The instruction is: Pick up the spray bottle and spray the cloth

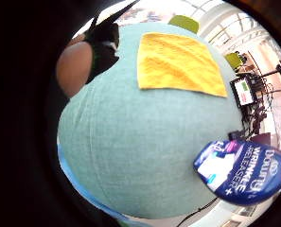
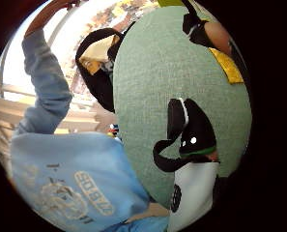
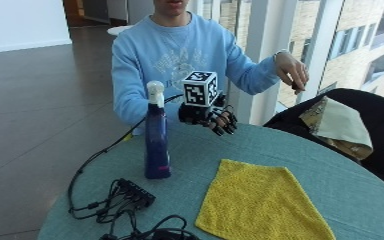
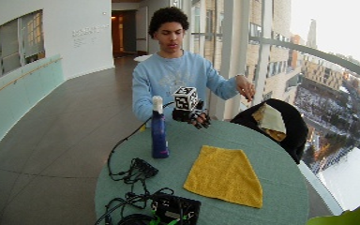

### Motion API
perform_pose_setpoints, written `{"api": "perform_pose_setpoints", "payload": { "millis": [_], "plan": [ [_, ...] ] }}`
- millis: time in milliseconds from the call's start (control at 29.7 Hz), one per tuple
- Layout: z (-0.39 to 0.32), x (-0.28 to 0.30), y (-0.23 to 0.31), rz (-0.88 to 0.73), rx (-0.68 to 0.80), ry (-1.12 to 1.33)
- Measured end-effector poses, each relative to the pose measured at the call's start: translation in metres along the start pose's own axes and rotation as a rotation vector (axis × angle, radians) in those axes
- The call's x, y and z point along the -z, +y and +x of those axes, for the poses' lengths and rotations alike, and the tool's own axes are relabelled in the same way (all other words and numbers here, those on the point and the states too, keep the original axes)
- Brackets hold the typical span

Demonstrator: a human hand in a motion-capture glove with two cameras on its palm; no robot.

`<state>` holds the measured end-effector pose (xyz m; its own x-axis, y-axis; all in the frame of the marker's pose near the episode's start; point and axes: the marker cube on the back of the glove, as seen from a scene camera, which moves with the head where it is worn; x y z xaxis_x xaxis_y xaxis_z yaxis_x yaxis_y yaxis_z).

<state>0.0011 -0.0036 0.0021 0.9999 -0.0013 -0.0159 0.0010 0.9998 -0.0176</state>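
A tall blue spray bottle (image 3: pixel 156 137) with a white nozzle stands upright on the teal table (image 3: pixel 258 145), left of a yellow cloth (image 3: pixel 262 205) that lies flat. My gloved right hand (image 3: pixel 213 117) hovers above the table just right of the bottle's top, fingers relaxed and pointing down, holding nothing. In the little finger side palm view the bottle's label (image 1: pixel 244 172) shows at the table's edge and the cloth (image 1: pixel 178 61) lies farther off. The cloth's corner (image 2: pixel 227 65) shows in the thumb side palm view.
A bundle of black cables and a box (image 3: pixel 129 197) lies on the table in front of the bottle. A black chair with a bag (image 3: pixel 342 125) stands beside the table at the right. The person's bare hand (image 3: pixel 292 70) is raised off the table.
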Motion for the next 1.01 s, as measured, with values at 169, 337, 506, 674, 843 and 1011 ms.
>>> {"api": "perform_pose_setpoints", "payload": {
  "millis": [169, 337, 506, 674, 843, 1011],
  "plan": [
    [0.006, -0.003, -0.006, -0.042, -0.009, 0.033],
    [0.013, -0.002, -0.003, -0.053, -0.038, 0.032],
    [0.017, 0.000, 0.000, -0.064, -0.040, 0.039],
    [0.015, 0.002, 0.004, -0.054, -0.057, 0.033],
    [0.013, 0.009, 0.022, -0.009, -0.087, 0.021],
    [0.015, 0.019, 0.057, 0.054, -0.145, -0.019]
  ]
}}
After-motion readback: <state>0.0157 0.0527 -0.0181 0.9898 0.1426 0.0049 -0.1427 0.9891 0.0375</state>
